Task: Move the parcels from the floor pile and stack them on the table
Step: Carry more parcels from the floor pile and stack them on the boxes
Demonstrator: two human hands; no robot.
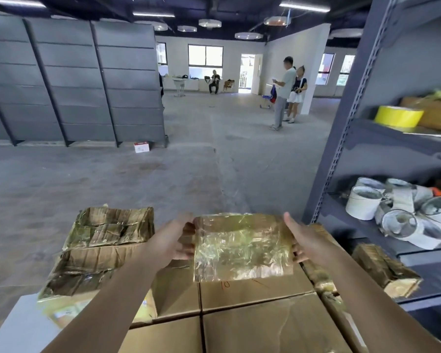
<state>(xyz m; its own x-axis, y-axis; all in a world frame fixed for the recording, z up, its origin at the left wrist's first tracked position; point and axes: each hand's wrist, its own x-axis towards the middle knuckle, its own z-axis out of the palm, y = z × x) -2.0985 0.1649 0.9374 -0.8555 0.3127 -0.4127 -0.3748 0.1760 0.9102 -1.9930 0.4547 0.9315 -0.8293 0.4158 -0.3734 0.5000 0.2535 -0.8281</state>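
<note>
- Hands clasp one load: left hand [173,240] and right hand [308,240] grip opposite ends of the tape-wrapped parcel [242,248], fingers curled under it.
- That parcel sits lower centre of the frame, over plain cardboard boxes [255,299].
- Two more wrapped parcels [107,228] lie stacked at lower left.
- Grey metal shelving [341,138] at right carries a yellow tape roll [397,115].

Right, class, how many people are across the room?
3: a seated person by the far window; a person in a pale shirt and a person in a dark top standing together. Grey panels may hide more.
</note>
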